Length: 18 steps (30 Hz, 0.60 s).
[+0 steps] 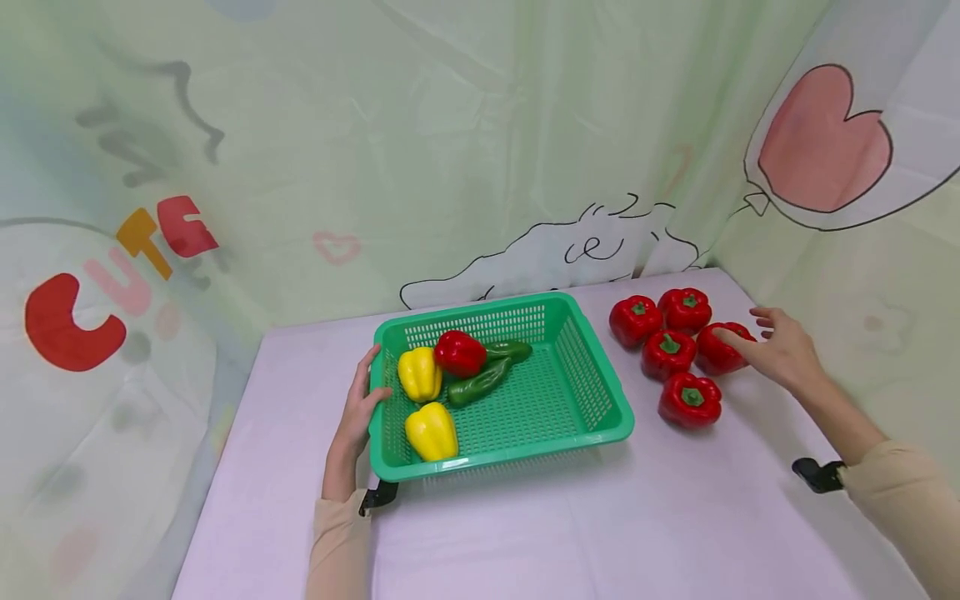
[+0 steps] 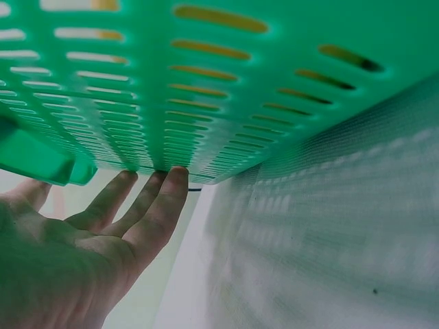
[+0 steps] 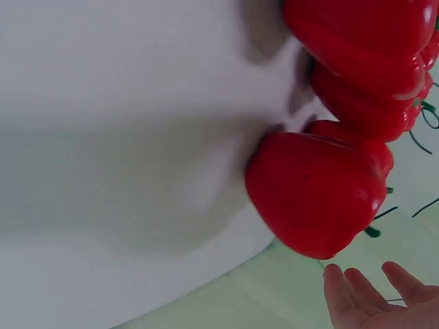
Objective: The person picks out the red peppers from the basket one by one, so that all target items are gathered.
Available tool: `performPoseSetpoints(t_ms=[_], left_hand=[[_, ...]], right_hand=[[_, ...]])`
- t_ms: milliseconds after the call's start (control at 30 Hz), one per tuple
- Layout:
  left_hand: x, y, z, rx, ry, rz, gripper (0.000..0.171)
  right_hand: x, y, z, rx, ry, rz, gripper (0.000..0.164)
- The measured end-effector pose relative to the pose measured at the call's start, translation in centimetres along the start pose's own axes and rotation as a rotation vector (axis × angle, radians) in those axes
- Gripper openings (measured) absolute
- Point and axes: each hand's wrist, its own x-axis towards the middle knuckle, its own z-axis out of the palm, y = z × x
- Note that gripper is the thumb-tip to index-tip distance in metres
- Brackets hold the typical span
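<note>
My left hand (image 1: 358, 417) holds the left side of a green plastic basket (image 1: 510, 455), thumb over the rim. In the left wrist view, the fingertips (image 2: 177, 179) rest along its slotted wall. Inside lie two yellow bell peppers (image 1: 420, 374), a red bell pepper (image 1: 460, 354) and dark green, long vegetables (image 1: 480, 384). On the right, my right hand (image 1: 787, 348) reaches over the rightmost red bell pepper (image 1: 718, 354) of a group, fingers spread. In the right wrist view, that hand (image 3: 374, 301) appears beside a red pepper (image 3: 315, 192), fingers apart and nothing held.
Several more red bell peppers (image 1: 666, 356) stand close together between basket and right hand. A pale cloth covers the table (image 1: 480, 533). Printed curtains (image 1: 450, 150) hang behind and at both sides.
</note>
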Motion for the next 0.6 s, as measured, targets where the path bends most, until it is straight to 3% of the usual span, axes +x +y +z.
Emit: performPoseSetpoints(t_ms=[300, 600], left_hand=[[0.0, 0.0, 0.0, -0.009, -0.007, 0.01, 0.075], [-0.1, 0.0, 0.0, -0.016, -0.007, 0.01, 0.075]], right_hand=[[-0.2, -4.4, 0.7, -0.016, -0.005, -0.074, 0.084], [-1.3, -9.9, 3.3, 0.0, -0.057, -0.189, 0.084]])
